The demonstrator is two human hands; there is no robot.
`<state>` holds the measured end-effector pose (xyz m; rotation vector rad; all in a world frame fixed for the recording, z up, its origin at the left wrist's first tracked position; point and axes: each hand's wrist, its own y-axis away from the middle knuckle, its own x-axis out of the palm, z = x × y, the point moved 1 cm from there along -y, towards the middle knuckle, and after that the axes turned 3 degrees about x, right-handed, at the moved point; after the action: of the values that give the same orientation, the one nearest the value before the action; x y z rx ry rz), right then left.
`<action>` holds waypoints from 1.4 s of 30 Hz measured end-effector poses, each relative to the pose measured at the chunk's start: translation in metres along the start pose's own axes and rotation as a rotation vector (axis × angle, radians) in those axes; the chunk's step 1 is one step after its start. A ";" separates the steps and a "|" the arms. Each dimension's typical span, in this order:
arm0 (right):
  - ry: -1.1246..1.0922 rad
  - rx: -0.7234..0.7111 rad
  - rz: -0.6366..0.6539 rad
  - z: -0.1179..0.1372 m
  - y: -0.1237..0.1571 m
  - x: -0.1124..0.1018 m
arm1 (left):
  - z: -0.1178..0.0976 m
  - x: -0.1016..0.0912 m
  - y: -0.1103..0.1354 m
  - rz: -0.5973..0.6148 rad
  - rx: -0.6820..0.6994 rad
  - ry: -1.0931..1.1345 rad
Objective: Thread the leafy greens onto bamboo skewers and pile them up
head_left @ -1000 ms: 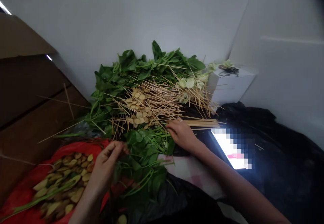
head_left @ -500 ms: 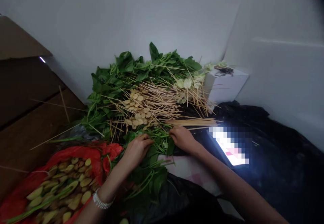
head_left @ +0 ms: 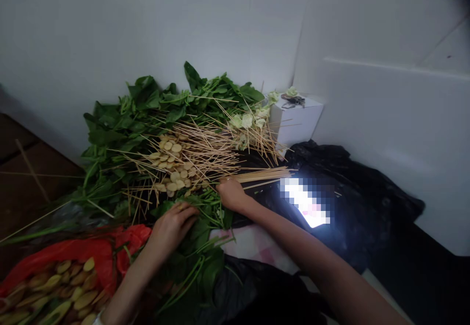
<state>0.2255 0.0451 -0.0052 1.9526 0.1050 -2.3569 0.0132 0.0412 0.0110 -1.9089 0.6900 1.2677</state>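
Observation:
My left hand [head_left: 173,228] is closed, its bent fingertips on the leafy greens [head_left: 206,205] in front of me. Just right of it and slightly farther off, my right hand [head_left: 233,196] is also closed, thumb and fingers pressed together above the green stems. What its fingertips hold is hidden. Beside that hand, bare bamboo skewers [head_left: 266,174] lie in a loose bundle. Beyond both hands are skewered potato slices [head_left: 172,146], their sticks pointing right. More leafy greens [head_left: 110,124] are heaped behind them.
At lower left, a red plastic bag [head_left: 66,251] holds cut potato pieces [head_left: 79,281]. A lit phone [head_left: 308,207] rests on black plastic [head_left: 352,183] to the right. Skewered pale cabbage leaves [head_left: 246,120] lie near a white box [head_left: 299,119] by the wall.
The view has turned right, so everything appears farther left. My hands have drawn slightly apart: the left a little toward me, the right a little toward the skewers.

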 end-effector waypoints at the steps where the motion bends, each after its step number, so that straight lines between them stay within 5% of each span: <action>1: 0.001 0.001 0.006 -0.001 0.000 0.003 | -0.001 -0.007 0.003 -0.066 -0.014 0.083; 7: -0.028 0.011 -0.036 -0.001 -0.005 0.012 | -0.006 -0.035 0.013 -0.570 -0.390 0.615; 13: -0.077 0.040 -0.157 0.005 -0.002 0.011 | 0.016 -0.012 0.010 -0.923 -0.556 1.045; 25: -0.110 -0.004 -0.192 0.004 0.010 0.020 | 0.021 0.001 0.031 -0.998 -0.603 0.876; 29: -0.072 -0.011 -0.181 0.005 0.009 0.023 | 0.011 -0.002 0.038 -1.044 -0.549 0.364; 33: -0.008 0.027 -0.158 -0.008 0.005 0.012 | -0.001 -0.001 0.041 -1.005 -0.274 -0.101; 36: 0.053 0.101 -0.148 -0.029 0.004 -0.003 | -0.004 0.001 0.043 -0.940 -0.202 -0.138; 42: 0.123 0.059 -0.015 -0.057 0.009 -0.020 | -0.005 0.000 0.041 -0.915 -0.315 -0.127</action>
<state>0.2856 0.0425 0.0039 2.1308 0.0586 -2.2729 -0.0150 0.0125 0.0005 -1.9810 -0.4612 0.8945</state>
